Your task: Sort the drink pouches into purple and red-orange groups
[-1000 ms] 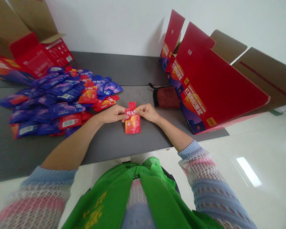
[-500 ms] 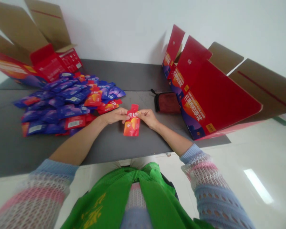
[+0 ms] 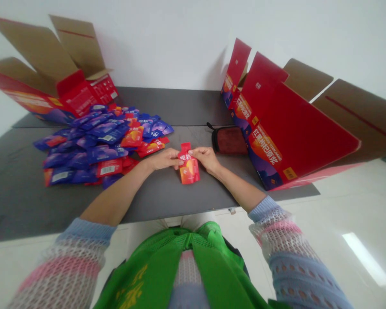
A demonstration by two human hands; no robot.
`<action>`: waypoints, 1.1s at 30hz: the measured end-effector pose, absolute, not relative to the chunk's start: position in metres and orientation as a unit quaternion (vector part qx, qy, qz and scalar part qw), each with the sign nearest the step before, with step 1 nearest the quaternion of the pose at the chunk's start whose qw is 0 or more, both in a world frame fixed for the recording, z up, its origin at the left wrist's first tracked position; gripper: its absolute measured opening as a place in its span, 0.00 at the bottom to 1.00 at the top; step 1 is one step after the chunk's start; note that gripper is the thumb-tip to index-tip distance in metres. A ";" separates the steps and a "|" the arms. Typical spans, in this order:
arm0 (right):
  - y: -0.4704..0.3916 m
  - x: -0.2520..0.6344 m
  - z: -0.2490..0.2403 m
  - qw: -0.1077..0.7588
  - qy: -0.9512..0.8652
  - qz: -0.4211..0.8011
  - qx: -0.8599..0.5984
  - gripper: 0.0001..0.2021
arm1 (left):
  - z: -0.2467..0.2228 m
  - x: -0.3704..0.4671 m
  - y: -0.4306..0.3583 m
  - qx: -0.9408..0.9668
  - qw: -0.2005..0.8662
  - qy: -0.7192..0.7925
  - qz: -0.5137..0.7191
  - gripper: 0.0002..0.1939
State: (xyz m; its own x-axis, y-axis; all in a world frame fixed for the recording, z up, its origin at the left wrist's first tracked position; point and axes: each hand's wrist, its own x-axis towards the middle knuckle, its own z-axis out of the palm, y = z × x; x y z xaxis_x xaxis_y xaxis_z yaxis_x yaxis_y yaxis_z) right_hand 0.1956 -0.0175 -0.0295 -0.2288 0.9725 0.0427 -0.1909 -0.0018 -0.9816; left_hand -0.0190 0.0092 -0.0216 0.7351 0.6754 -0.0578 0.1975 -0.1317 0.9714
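Note:
A red and orange pouch (image 3: 189,172) with white lettering is held upright over the grey table, its narrow neck at the top. My left hand (image 3: 166,159) pinches its left edge. On the other side, my right hand (image 3: 207,158) grips the upper right edge, thumb near the neck. Left of my hands lies a heap of purple and red pouches (image 3: 104,133), some showing white barcode labels. My left forearm passes in front of the heap's near right side.
At the back left stands an open carton (image 3: 80,96) with raised flaps. Several red cartons (image 3: 296,133) line the right side, flaps up. A dark red zip case (image 3: 230,140) lies beside them. The grey table (image 3: 176,199) ends close to my body.
The whole view has shifted slightly, so everything appears a little further right and lower. Both hands still hold the pouch, which is tilted slightly differently now.

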 end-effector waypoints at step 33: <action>-0.046 0.193 -0.010 0.269 -0.773 0.062 -0.572 0.31 | -0.020 0.049 0.023 0.776 0.062 0.558 0.289 0.21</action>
State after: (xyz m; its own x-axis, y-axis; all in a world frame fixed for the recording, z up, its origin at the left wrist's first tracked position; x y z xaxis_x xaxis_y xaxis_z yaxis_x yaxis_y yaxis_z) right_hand 0.1928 -0.0459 -0.0096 -0.2017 0.9167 0.3449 0.8503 0.3387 -0.4028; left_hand 0.0495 0.0235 -0.0199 0.2107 0.9012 0.3786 0.8296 -0.3697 0.4183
